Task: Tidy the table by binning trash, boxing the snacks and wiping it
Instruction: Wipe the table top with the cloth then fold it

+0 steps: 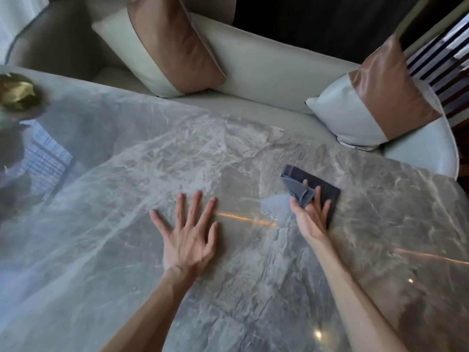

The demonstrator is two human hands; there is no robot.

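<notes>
A glossy grey marble table (228, 153) fills most of the view. My left hand (189, 235) lies flat on it near the middle, palm down, fingers spread, holding nothing. To its right, my right hand (311, 214) presses a folded dark grey cloth (327, 190) against the tabletop; a fold of the cloth is pinched between thumb and fingers. The cloth lies near the table's far right part.
A gold leaf-shaped ornament (16, 91) stands at the table's far left edge. Behind the table runs a pale curved sofa (266, 64) with two cream-and-brown cushions (167, 47) (375, 102). Dark slatted woodwork (441, 59) is at the upper right.
</notes>
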